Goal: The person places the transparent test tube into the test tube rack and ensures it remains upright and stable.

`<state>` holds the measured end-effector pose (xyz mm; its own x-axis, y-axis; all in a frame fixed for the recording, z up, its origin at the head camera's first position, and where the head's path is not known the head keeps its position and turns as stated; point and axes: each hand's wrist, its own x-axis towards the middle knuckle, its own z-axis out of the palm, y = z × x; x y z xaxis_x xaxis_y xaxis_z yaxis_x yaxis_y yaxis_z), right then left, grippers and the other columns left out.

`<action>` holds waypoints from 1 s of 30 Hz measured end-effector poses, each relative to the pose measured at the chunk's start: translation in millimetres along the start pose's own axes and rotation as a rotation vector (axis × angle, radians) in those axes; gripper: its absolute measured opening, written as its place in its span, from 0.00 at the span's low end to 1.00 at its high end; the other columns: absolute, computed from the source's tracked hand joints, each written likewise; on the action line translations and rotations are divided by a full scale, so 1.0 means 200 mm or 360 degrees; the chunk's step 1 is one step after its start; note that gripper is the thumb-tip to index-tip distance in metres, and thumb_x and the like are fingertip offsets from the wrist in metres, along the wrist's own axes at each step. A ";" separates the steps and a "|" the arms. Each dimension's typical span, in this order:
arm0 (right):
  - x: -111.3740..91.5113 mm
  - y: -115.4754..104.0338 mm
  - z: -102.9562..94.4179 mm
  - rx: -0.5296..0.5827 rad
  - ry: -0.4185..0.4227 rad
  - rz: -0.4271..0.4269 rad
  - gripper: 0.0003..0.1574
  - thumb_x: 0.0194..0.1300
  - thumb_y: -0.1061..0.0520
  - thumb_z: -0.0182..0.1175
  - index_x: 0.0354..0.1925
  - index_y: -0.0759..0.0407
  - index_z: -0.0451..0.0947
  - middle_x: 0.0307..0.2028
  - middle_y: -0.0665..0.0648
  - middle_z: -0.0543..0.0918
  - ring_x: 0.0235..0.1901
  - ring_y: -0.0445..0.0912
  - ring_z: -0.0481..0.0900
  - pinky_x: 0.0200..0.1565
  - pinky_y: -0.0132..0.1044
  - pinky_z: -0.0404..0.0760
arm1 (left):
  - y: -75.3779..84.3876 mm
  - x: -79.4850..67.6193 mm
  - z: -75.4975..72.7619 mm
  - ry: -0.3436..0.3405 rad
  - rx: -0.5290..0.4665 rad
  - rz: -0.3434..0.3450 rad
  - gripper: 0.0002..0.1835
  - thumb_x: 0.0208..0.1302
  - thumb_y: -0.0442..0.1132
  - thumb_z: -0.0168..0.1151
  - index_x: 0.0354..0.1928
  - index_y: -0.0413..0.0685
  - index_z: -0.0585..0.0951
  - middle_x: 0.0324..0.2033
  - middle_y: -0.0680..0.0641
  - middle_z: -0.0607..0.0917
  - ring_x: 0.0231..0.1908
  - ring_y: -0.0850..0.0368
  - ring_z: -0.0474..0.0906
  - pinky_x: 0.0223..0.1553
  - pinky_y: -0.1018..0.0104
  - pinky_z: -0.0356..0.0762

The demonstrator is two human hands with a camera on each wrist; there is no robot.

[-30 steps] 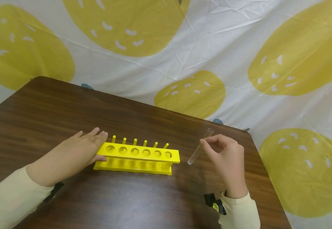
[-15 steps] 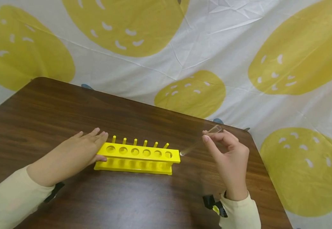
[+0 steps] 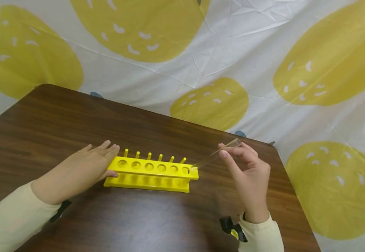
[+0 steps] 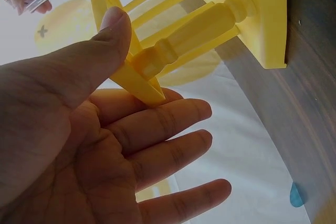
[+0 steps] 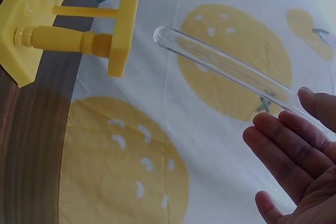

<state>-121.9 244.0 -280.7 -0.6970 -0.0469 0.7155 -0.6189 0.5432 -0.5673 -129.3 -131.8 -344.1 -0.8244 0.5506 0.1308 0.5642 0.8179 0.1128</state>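
A yellow test tube rack (image 3: 155, 174) stands upright on the table, with a row of round holes in its top plate and pegs behind. At its left end my left hand (image 3: 81, 170) grips the top plate between thumb (image 4: 116, 30) and index finger, the other fingers spread out. My right hand (image 3: 248, 175) pinches a clear glass test tube (image 5: 226, 69) near its open end with thumb and fingertips. The tube slants down to the left. In the head view its rounded end overlaps the right end of the rack; the right wrist view shows that end apart from the top plate.
The dark wood-grain table (image 3: 75, 115) has rounded far corners. Behind it hangs a white cloth (image 3: 258, 70) printed with yellow fruit. Black wrist camera mounts (image 3: 233, 227) sit below the light sleeves.
My right hand has tilted the test tube flatter and brought its rounded end left, from beside the rack to over its right end. The left hand and the rack have stayed put.
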 end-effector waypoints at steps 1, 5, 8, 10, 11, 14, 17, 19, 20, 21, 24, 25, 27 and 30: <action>0.00 0.00 0.01 0.0005 -0.0005 -0.0002 0.04 0.61 0.69 0.72 0.34 0.63 0.89 0.38 0.59 0.91 0.46 0.43 0.88 0.67 0.45 0.71 | 0.00 0.00 0.00 0.0003 0.0003 0.0002 0.38 0.68 0.52 0.67 0.67 0.27 0.73 0.64 0.30 0.77 0.69 0.32 0.69 0.61 0.29 0.70; -0.01 0.00 0.03 0.0019 -0.0039 -0.0008 0.04 0.61 0.70 0.72 0.34 0.63 0.88 0.39 0.58 0.91 0.45 0.42 0.89 0.67 0.45 0.70 | 0.01 0.00 0.00 0.0009 0.0018 0.0006 0.37 0.68 0.52 0.68 0.66 0.27 0.74 0.64 0.30 0.78 0.68 0.32 0.69 0.60 0.29 0.71; -0.02 0.00 0.04 0.0017 -0.0069 -0.0007 0.05 0.61 0.70 0.72 0.34 0.63 0.88 0.40 0.57 0.91 0.45 0.41 0.89 0.68 0.46 0.70 | 0.01 0.00 0.01 0.0015 0.0030 0.0009 0.37 0.68 0.52 0.68 0.66 0.27 0.74 0.64 0.30 0.78 0.68 0.32 0.70 0.60 0.30 0.71; -0.02 0.00 0.04 0.0010 -0.0084 -0.0011 0.05 0.61 0.70 0.73 0.35 0.63 0.88 0.40 0.56 0.91 0.44 0.41 0.89 0.68 0.46 0.70 | 0.01 0.00 0.01 0.0016 0.0030 0.0007 0.37 0.68 0.52 0.68 0.66 0.28 0.74 0.64 0.30 0.78 0.68 0.33 0.70 0.60 0.30 0.71; -0.02 0.00 0.05 0.0008 -0.0092 -0.0013 0.05 0.61 0.70 0.73 0.35 0.63 0.88 0.41 0.56 0.91 0.44 0.41 0.89 0.68 0.47 0.69 | 0.01 0.00 0.01 0.0015 0.0030 0.0006 0.37 0.68 0.52 0.67 0.66 0.28 0.74 0.64 0.30 0.78 0.68 0.33 0.70 0.60 0.30 0.71; -0.03 0.00 0.05 -0.0001 -0.0108 -0.0020 0.04 0.61 0.69 0.73 0.35 0.63 0.88 0.41 0.56 0.91 0.44 0.41 0.89 0.68 0.47 0.69 | 0.01 0.00 0.01 0.0014 0.0030 0.0006 0.37 0.69 0.52 0.67 0.66 0.28 0.74 0.64 0.31 0.78 0.69 0.33 0.69 0.61 0.30 0.71; -0.03 0.00 0.06 -0.0005 -0.0126 -0.0026 0.04 0.61 0.69 0.73 0.35 0.63 0.88 0.40 0.55 0.92 0.43 0.41 0.89 0.69 0.46 0.68 | 0.00 0.00 0.01 0.0014 0.0032 0.0007 0.37 0.68 0.52 0.68 0.66 0.28 0.74 0.64 0.30 0.78 0.68 0.33 0.70 0.60 0.30 0.71; -0.03 0.00 0.06 -0.0016 -0.0135 -0.0038 0.05 0.60 0.69 0.74 0.35 0.63 0.88 0.40 0.56 0.92 0.43 0.41 0.89 0.69 0.46 0.68 | 0.01 0.00 0.01 0.0020 0.0037 0.0013 0.37 0.69 0.52 0.67 0.66 0.27 0.74 0.63 0.30 0.78 0.68 0.33 0.70 0.60 0.30 0.71; -0.03 0.00 0.06 -0.0023 -0.0140 -0.0044 0.05 0.60 0.68 0.74 0.35 0.63 0.88 0.40 0.56 0.92 0.43 0.41 0.89 0.69 0.46 0.68 | 0.01 0.00 0.01 0.0021 0.0033 0.0014 0.37 0.69 0.52 0.67 0.66 0.27 0.74 0.63 0.30 0.78 0.68 0.33 0.70 0.60 0.30 0.71; -0.03 0.00 0.07 -0.0031 -0.0144 -0.0051 0.05 0.60 0.69 0.74 0.35 0.62 0.88 0.40 0.55 0.92 0.43 0.40 0.89 0.69 0.46 0.68 | 0.01 0.00 0.01 0.0022 0.0031 0.0016 0.37 0.69 0.52 0.67 0.66 0.27 0.74 0.63 0.30 0.78 0.68 0.33 0.70 0.60 0.30 0.71; -0.04 0.01 0.07 -0.0054 -0.0152 -0.0072 0.06 0.59 0.69 0.74 0.36 0.62 0.88 0.40 0.55 0.92 0.43 0.39 0.89 0.69 0.45 0.68 | 0.01 0.00 0.00 0.0028 0.0024 0.0020 0.37 0.69 0.53 0.67 0.66 0.27 0.74 0.63 0.30 0.78 0.68 0.33 0.70 0.60 0.30 0.71; -0.04 0.01 0.08 -0.0063 -0.0154 -0.0077 0.07 0.59 0.69 0.74 0.35 0.61 0.88 0.40 0.54 0.92 0.43 0.39 0.89 0.68 0.45 0.68 | 0.01 0.00 0.00 0.0026 0.0019 0.0018 0.37 0.69 0.53 0.67 0.67 0.27 0.73 0.63 0.30 0.78 0.68 0.33 0.70 0.61 0.30 0.71; -0.04 0.01 0.08 -0.0088 -0.0164 -0.0096 0.07 0.59 0.69 0.75 0.35 0.60 0.88 0.40 0.54 0.92 0.42 0.41 0.89 0.68 0.44 0.68 | 0.01 0.00 0.00 0.0024 0.0014 0.0016 0.37 0.69 0.52 0.67 0.67 0.27 0.73 0.64 0.30 0.78 0.68 0.32 0.70 0.60 0.30 0.71; -0.04 0.02 0.09 -0.0144 -0.0192 -0.0147 0.07 0.59 0.67 0.75 0.35 0.59 0.88 0.40 0.53 0.92 0.41 0.45 0.90 0.69 0.45 0.68 | 0.01 0.00 0.00 0.0024 0.0013 0.0015 0.37 0.69 0.52 0.67 0.66 0.27 0.74 0.64 0.30 0.78 0.68 0.32 0.70 0.60 0.30 0.71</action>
<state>-124.8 231.8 -295.8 -0.6803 -0.1974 0.7059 -0.6513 0.6047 -0.4585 -128.5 -129.9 -344.1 -0.8181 0.5560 0.1468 0.5717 0.8140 0.1033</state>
